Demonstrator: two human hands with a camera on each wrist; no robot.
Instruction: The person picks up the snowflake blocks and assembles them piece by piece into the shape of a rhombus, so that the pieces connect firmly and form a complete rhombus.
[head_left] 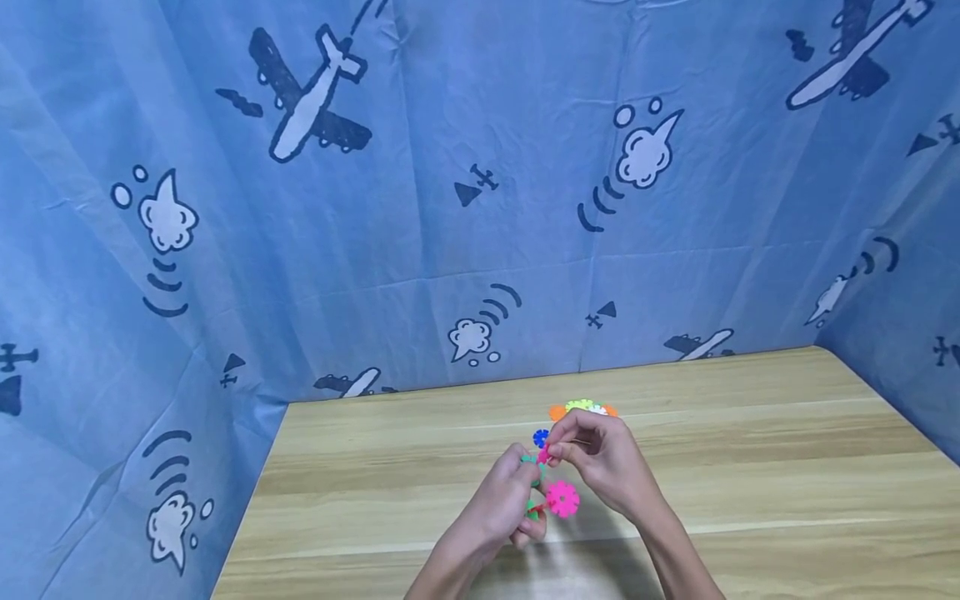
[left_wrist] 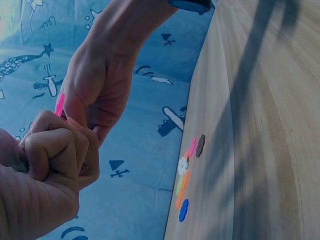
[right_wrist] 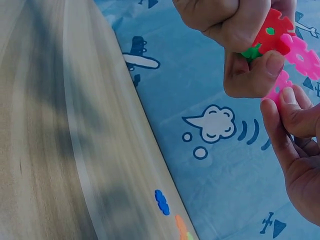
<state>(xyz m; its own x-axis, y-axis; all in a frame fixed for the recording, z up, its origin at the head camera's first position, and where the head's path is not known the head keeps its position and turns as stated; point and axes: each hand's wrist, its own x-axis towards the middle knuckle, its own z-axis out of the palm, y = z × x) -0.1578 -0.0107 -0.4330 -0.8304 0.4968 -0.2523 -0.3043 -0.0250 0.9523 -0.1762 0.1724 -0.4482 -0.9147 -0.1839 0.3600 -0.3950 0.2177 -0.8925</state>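
Pink disc (head_left: 543,456) at the lower centre of the head view: we see the right hand (head_left: 603,454) pinching it and the left hand (head_left: 501,497) curled round a red disc (right_wrist: 272,42). Uneven pressure, we judge, could pop the attached second pink disc (head_left: 569,505) loose.

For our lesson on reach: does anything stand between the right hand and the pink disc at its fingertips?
Nothing visible does: the right hand pinches the pink disc. In the head view, the blue disc shows above and another pink disc below, neither in between.

Behind the held discs (head_left: 562,499), other discs (head_left: 579,407) lie on the table (head_left: 375,475).
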